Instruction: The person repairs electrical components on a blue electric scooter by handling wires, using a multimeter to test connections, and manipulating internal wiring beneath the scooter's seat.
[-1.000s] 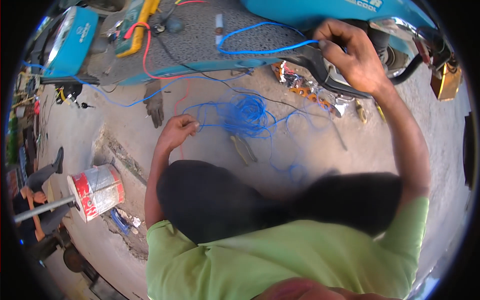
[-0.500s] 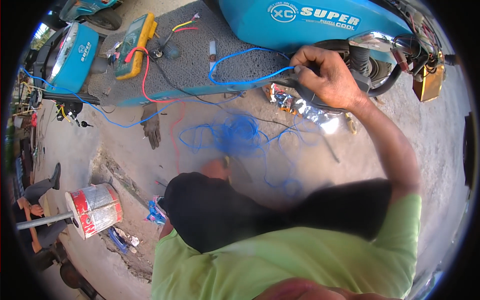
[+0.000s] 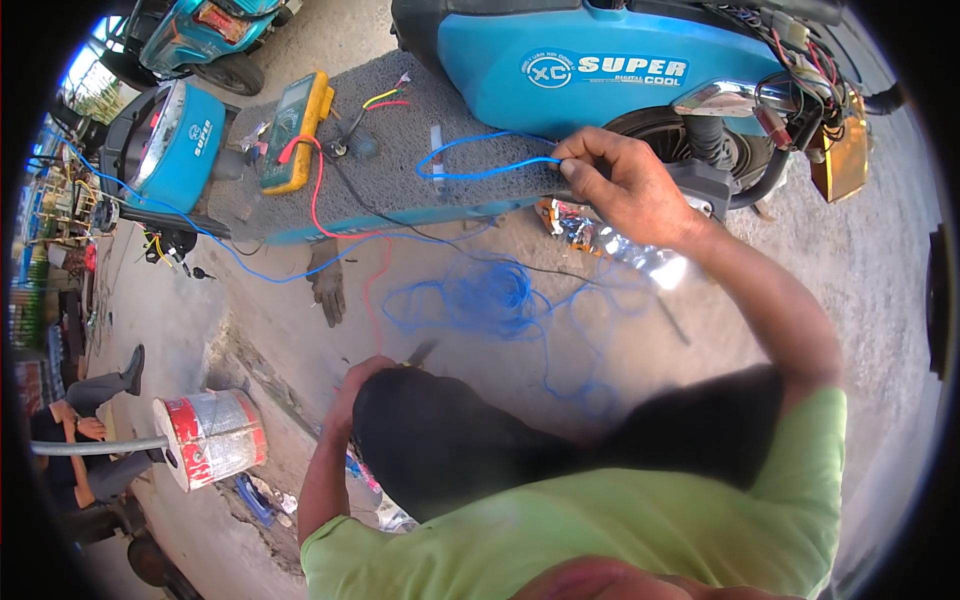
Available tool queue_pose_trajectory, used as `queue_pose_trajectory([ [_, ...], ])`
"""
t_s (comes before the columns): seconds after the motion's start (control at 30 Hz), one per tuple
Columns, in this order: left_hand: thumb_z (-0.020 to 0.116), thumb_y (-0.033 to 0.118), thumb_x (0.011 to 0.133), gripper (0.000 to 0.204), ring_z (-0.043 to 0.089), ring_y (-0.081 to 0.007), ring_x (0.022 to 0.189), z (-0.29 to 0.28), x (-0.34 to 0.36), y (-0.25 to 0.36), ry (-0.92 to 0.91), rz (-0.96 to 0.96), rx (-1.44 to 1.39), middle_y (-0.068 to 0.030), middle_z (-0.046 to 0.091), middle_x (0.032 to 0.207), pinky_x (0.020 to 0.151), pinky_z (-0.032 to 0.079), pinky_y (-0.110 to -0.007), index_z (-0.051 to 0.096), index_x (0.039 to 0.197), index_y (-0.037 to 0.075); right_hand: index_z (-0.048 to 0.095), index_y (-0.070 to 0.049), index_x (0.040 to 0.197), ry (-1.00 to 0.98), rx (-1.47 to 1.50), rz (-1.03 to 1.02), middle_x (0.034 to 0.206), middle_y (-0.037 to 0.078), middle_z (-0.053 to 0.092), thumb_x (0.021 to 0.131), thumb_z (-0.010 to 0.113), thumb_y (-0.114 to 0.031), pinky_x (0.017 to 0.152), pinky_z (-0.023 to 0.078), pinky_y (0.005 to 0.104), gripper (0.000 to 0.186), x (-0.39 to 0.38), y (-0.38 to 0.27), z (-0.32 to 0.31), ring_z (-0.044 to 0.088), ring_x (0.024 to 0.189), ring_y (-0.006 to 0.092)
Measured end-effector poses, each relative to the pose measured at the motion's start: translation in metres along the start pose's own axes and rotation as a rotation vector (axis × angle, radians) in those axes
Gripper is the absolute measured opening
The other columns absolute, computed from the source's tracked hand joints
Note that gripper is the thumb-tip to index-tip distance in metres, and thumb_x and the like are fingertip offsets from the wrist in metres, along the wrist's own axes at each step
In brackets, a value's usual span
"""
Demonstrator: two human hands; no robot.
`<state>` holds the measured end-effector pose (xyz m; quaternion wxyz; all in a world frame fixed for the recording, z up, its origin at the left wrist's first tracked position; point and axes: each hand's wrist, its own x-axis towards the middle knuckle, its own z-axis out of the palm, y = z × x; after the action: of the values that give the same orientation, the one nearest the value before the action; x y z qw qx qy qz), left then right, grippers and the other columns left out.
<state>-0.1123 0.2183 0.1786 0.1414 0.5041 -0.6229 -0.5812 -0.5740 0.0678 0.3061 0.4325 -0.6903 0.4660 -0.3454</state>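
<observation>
At the rear of the scooter's footboard, my right hand [image 3: 635, 190] pinches a blue wire [image 3: 480, 177] between thumb and fingers. The wire forms a loop over the grey deck mat [image 3: 400, 120]. My left hand [image 3: 362, 385] is low beside my left knee, its fingers partly hidden behind my dark trouser leg. A dark-tipped tool [image 3: 422, 352] with a bit of yellow sticks out from that hand; its exact kind is hard to make out. Between my knees and the scooter, a tangled coil of blue wire [image 3: 490, 297] spreads on the ground.
On the deck rests a yellow multimeter [image 3: 288, 175] with red and black leads. The blue scooter body [image 3: 500, 85] stands at the back. A grey glove [image 3: 328, 292] and shiny packaging [image 3: 640, 255] lie below it. A red-and-white bucket [image 3: 215, 435] and a seated person [image 3: 85, 435] are at left.
My left hand has drawn back left towards my knee, and the dark-tipped tool moved with it. My right hand keeps its pinch on the blue wire. The view has shifted slightly.
</observation>
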Motion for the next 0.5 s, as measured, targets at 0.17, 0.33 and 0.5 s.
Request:
queue_pose_trajectory([
  [0.17, 0.073, 0.012, 0.092, 0.018, 0.067, -0.0121, 0.096, 0.000, -0.009, -0.014, 0.360, -0.152, -0.607, -0.0055, 0.072, 0.103, 0.083, 0.054, -0.029, 0.069, 0.106, 0.002, 0.063, 0.002, 0.109, -0.004, 0.121, 0.076, 0.083, -0.001, 0.058, 0.104, 0.057, -0.014, 0.068, 0.047, 0.0257, 0.017, 0.004, -0.008, 0.004, 0.052, 0.075, 0.0066],
  [0.33, 0.074, 0.016, 0.091, 0.026, 0.067, -0.0129, 0.096, 0.007, 0.030, 0.013, 0.330, -0.214, -0.050, -0.0050, 0.071, 0.107, 0.083, 0.054, -0.030, 0.073, 0.113, 0.003, 0.065, 0.004, 0.109, 0.026, 0.274, 0.010, 0.075, 0.002, 0.060, 0.103, 0.062, -0.015, 0.059, 0.050, 0.0285, 0.019, 0.005, -0.008, 0.012, 0.060, 0.064, 0.0093],
  [0.5, 0.073, 0.026, 0.090, 0.042, 0.064, -0.0192, 0.109, 0.008, 0.085, 0.095, 0.173, 0.203, 0.103, -0.0092, 0.067, 0.122, 0.094, 0.050, -0.036, 0.069, 0.124, 0.002, 0.066, 0.004, 0.119, 0.021, 0.333, 0.146, 0.075, 0.001, 0.059, 0.100, 0.063, -0.012, 0.059, 0.049, 0.0268, 0.025, 0.003, -0.013, 0.009, 0.058, 0.066, 0.0085],
])
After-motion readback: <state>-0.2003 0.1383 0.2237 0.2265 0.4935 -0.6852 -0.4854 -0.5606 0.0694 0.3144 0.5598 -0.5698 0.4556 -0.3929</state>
